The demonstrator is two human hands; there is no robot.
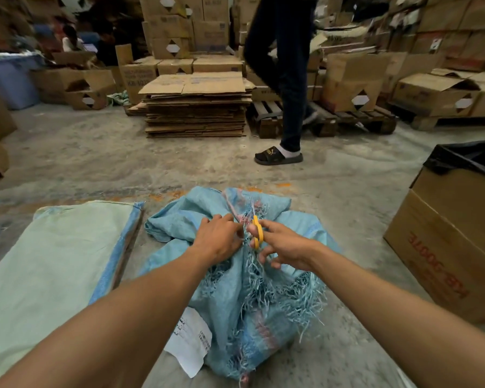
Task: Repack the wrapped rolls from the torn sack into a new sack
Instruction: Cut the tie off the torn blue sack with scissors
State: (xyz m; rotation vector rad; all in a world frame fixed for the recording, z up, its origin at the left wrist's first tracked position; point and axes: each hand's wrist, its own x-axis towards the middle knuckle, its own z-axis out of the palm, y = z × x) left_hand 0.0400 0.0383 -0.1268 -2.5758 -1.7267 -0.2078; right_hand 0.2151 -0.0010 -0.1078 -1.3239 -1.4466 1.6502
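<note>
- The torn sack (235,275), blue woven plastic, lay on the concrete floor (95,163) before the person, beside the pale green new sack (48,261).
- Its weave looked soft, light and badly frayed; sound cloth near the gathered neck seemed the safest hold.
- The left hand (217,240) pinched that neck; the right hand (280,243) gripped yellow-handled scissors (258,231) against it.
- No rolls showed.
- The white label (189,343) was unreadable; the cardboard box (445,247) bore red lettering, not legible.

Warehouse — stacked cardboard boxes (168,26), wooden pallets (356,123), concrete floor (95,161)
</note>
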